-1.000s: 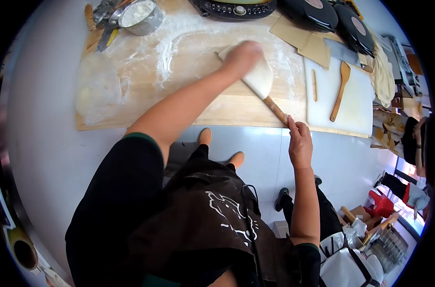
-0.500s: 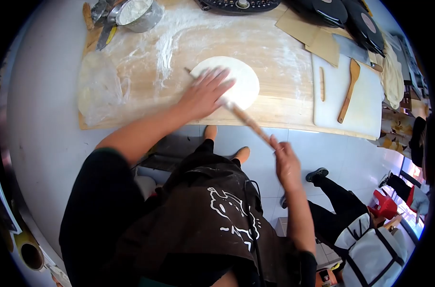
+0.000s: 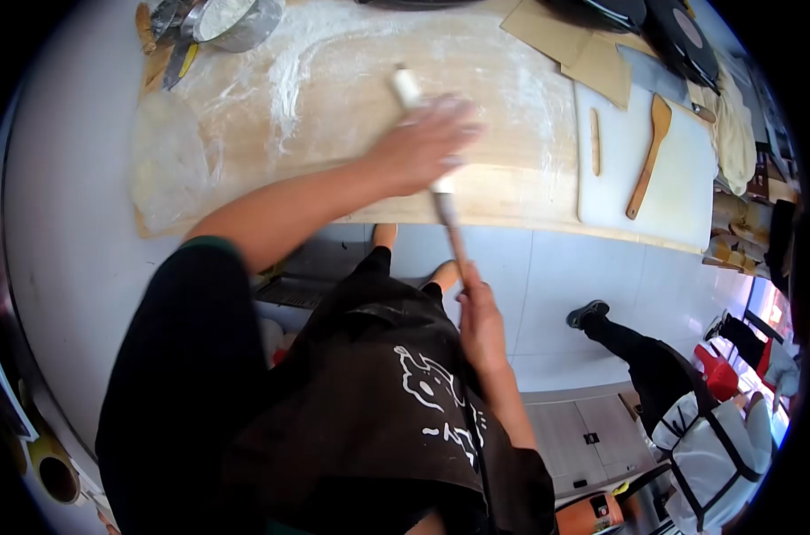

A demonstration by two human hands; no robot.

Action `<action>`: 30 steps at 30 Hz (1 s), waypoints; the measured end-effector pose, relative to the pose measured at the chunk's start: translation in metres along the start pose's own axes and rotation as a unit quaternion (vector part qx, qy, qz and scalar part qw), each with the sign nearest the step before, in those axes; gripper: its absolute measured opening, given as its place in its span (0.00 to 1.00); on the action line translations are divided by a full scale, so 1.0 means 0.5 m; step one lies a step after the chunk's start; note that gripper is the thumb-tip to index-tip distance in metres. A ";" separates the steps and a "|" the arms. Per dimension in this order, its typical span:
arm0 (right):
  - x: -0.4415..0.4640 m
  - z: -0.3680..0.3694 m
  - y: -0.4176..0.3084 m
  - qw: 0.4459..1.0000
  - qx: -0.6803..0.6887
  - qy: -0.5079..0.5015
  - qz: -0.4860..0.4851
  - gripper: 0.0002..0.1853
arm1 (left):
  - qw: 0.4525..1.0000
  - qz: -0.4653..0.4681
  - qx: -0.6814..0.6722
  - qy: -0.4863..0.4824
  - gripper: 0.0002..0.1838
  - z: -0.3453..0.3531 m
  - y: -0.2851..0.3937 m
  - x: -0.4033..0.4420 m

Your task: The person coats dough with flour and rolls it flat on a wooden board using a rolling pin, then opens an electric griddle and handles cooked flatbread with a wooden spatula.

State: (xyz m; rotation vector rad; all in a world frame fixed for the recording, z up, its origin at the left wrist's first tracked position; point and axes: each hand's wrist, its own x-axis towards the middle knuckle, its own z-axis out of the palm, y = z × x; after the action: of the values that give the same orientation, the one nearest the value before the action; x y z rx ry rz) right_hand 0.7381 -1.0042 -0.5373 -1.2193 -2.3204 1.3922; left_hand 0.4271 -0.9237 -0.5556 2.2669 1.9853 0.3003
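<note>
The wooden rolling pin (image 3: 454, 234) slants from the floured board (image 3: 351, 98) out past its front edge. White dough (image 3: 407, 87) is wrapped round its upper part, showing above and below my left hand (image 3: 425, 145). That hand lies over the dough-covered pin with its fingers spread, slightly blurred by motion. My right hand (image 3: 482, 323) is closed round the pin's near end, beyond the board's edge. How the dough is wrapped under my left palm is hidden.
At upper left are a metal bowl of flour (image 3: 244, 25) and a knife (image 3: 184, 67). A wooden spatula (image 3: 652, 156) lies on a white cutting board (image 3: 601, 201) at right, near brown cardboard (image 3: 601, 71). A person in an apron (image 3: 708, 455) stands at lower right.
The dough, a flat round half a second ago, is now wrapped round the pin. My right hand moved left with the pin's near end, making the pin steeper. The other person has shifted.
</note>
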 end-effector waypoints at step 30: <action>0.201 -0.156 0.020 0.943 0.294 0.011 0.154 0.18 | 0.921 -0.114 -0.365 0.071 0.17 -0.064 0.055 -0.029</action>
State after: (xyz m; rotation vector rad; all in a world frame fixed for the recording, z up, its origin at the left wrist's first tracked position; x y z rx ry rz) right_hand 0.7185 -0.8784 -0.5274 -1.4042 -1.5426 1.9607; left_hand 0.4446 -0.9434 -0.5197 1.5632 1.7505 1.0056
